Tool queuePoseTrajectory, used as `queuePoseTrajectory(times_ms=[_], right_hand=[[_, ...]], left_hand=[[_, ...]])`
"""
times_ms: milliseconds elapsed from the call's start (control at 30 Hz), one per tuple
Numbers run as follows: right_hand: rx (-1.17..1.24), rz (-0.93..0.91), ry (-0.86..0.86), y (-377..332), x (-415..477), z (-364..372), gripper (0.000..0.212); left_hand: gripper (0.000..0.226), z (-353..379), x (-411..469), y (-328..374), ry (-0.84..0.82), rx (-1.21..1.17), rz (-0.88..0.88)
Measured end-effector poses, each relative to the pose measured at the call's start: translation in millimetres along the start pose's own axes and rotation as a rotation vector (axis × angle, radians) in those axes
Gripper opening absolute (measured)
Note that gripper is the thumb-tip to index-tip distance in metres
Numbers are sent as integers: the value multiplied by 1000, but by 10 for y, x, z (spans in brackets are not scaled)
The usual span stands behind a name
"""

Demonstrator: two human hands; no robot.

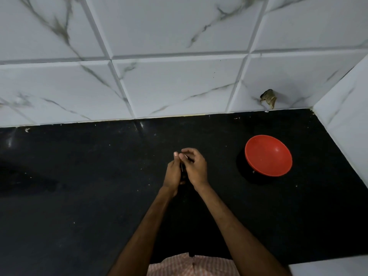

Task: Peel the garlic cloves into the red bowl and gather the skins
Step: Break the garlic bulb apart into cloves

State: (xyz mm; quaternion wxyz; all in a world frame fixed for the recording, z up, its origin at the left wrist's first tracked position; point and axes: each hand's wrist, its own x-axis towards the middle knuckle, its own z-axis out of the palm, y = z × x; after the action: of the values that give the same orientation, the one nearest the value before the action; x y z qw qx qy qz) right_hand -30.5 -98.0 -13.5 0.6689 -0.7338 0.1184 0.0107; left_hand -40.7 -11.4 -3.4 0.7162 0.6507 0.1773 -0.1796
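My two hands meet over the middle of the black counter (99, 196). My left hand (174, 174) and my right hand (196, 168) have their fingertips together around a small pale thing, apparently a garlic clove (185, 156), mostly hidden by the fingers. The red bowl (268, 155) stands on the counter to the right of my hands, well apart from them, and looks empty inside. Tiny pale flecks of skin lie scattered on the counter.
A white marble-patterned tiled wall (179, 86) rises behind the counter, with a side wall (346, 120) at the right. A broken hole (268, 99) shows in the tile above the bowl. My striped shirt (191, 265) is at the bottom edge.
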Motion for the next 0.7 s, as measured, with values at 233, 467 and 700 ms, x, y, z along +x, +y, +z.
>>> queuePoseTrajectory(times_ms=[233, 467, 700], right_hand=[[19, -84, 7, 0, -87, 97, 14], [-29, 37, 120, -71, -108, 177, 28], [40, 178, 105, -84, -89, 198, 35]], left_hand=[[56, 82, 32, 16, 71, -39, 171], [51, 28, -5, 41, -27, 82, 177], [55, 28, -59, -15, 48, 34, 144]])
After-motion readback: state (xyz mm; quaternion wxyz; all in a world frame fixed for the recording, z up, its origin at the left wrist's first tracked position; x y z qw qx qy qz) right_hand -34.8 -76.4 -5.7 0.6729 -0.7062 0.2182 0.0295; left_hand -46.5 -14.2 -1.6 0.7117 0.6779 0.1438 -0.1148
